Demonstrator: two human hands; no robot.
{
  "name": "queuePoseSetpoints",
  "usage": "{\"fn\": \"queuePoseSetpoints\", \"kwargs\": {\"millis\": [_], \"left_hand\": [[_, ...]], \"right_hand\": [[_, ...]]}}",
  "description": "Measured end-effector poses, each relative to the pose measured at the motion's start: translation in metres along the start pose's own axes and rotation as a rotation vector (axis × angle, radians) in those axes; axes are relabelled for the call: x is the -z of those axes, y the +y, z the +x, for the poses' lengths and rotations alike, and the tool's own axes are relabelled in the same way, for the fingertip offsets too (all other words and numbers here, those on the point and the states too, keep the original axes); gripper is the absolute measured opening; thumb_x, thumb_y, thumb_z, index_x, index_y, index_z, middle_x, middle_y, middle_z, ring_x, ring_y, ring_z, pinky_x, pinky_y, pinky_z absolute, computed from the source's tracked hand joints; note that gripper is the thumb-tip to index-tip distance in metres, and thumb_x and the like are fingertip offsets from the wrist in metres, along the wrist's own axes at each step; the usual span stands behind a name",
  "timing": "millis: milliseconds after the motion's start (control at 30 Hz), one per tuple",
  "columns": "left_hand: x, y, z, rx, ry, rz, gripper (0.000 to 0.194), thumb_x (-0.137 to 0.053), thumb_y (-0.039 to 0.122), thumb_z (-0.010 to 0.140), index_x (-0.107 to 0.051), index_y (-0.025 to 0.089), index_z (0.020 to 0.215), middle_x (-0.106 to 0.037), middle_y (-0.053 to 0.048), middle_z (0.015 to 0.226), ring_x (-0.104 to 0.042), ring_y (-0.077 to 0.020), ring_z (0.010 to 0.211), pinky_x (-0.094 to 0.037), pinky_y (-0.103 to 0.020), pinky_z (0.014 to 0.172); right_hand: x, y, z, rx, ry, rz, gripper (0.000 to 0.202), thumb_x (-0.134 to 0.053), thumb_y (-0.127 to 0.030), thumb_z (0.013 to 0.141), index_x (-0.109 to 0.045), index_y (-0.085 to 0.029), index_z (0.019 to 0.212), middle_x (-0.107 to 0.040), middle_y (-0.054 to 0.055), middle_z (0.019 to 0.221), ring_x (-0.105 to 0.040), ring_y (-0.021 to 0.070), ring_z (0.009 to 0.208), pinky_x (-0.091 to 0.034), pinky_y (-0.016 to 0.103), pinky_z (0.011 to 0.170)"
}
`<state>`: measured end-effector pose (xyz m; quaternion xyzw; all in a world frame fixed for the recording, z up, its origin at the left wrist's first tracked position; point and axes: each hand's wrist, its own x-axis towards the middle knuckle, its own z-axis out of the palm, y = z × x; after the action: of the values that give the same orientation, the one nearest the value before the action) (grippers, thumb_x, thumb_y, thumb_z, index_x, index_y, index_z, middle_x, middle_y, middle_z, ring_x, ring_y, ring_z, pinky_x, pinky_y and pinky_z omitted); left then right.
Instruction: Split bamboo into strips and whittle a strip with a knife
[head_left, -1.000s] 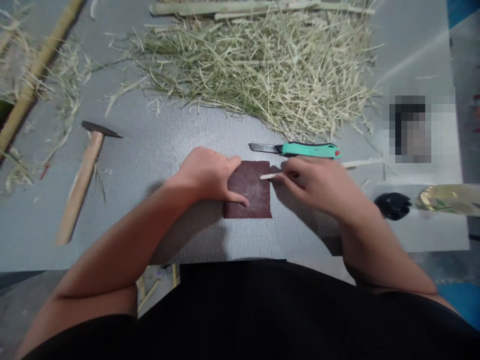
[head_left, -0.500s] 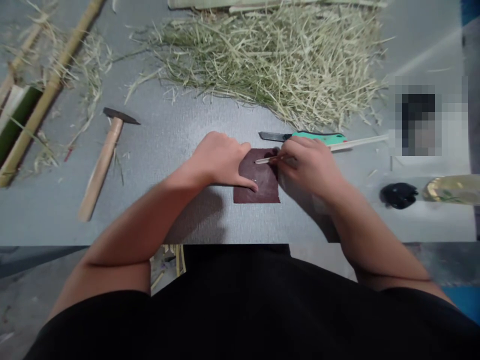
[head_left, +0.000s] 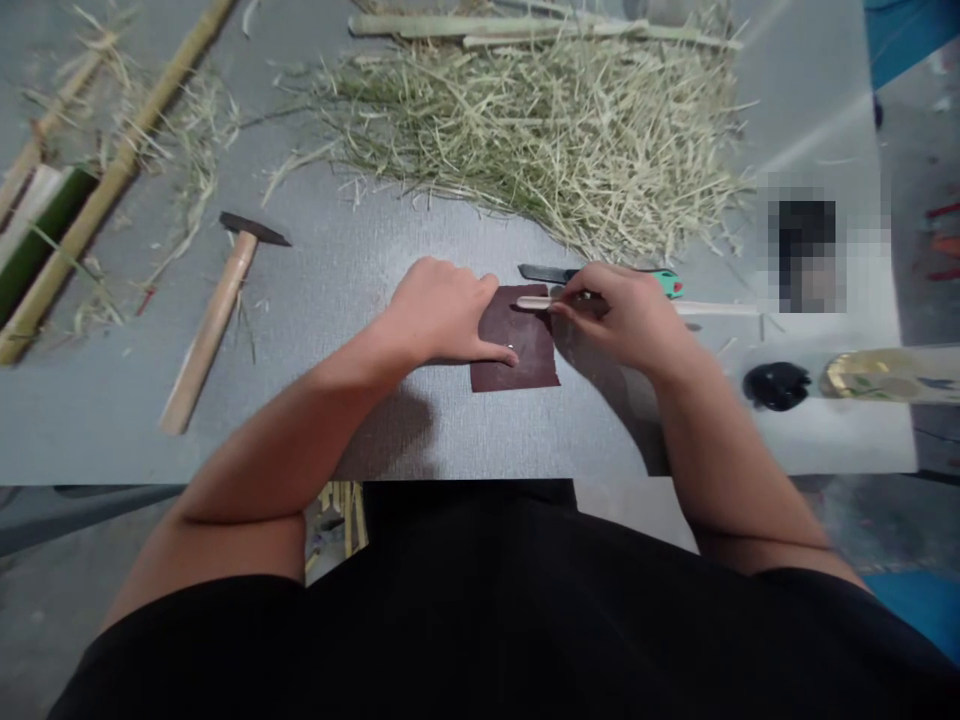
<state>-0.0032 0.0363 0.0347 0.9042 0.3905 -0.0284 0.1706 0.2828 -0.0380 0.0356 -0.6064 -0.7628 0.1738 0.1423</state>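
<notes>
A dark reddish-brown square of what looks like sandpaper (head_left: 517, 375) lies flat on the grey table. My left hand (head_left: 442, 310) presses on its left side, thumb and forefinger spread apart on the sheet; the other fingers are partly hidden. Between the fingertips of my right hand (head_left: 622, 310) is a thin pale bamboo strip (head_left: 534, 303), closed in a pinch. The strip's rounded end lies over the upper part of the sheet, and its long tail runs out to the right beyond my hand. Behind that hand, a folding knife (head_left: 544, 273) with a green handle lies partly covered.
A heap of bamboo shavings (head_left: 562, 140) spreads across the back, with split bamboo strips (head_left: 450, 27) behind. To the left lie a hammer (head_left: 214, 320) and a bamboo pole (head_left: 112, 180). On the right are a black object (head_left: 778, 386) and a clear bottle (head_left: 877, 375).
My right hand has moved the strip slightly toward the far edge of the sheet, and the strip's end now lies flatter. My left hand keeps its place on the sheet. The view has shifted slightly.
</notes>
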Motion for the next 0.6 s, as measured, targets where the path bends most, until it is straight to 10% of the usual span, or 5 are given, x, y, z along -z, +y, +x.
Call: {"fn": "queuePoseSetpoints", "kwargs": {"millis": [300,600], "left_hand": [[-0.001,-0.003,0.003,-0.033,0.007,-0.036,0.083,-0.061,0.097,0.083,-0.084,0.02,0.104,-0.076,-0.015,0.084,-0.073,-0.0313,0.096,-0.045,-0.041,0.091],[-0.005,-0.012,0.003,-0.087,0.266,-0.116,0.068,-0.037,0.071,0.109,-0.072,0.021,0.079,-0.068,-0.008,0.068,-0.056,-0.0168,0.067,-0.029,-0.035,0.07]], "right_hand": [[0.002,0.005,-0.01,-0.053,0.149,0.03,0.051,-0.052,-0.065,0.109,-0.073,-0.019,0.118,-0.07,0.011,0.099,-0.053,0.0141,0.075,-0.041,0.032,0.075],[-0.022,0.002,-0.006,0.027,0.181,-0.295,0.048,-0.047,-0.061,0.112,-0.072,-0.02,0.11,-0.073,0.01,0.104,-0.058,0.0189,0.095,-0.036,0.034,0.084]]}}
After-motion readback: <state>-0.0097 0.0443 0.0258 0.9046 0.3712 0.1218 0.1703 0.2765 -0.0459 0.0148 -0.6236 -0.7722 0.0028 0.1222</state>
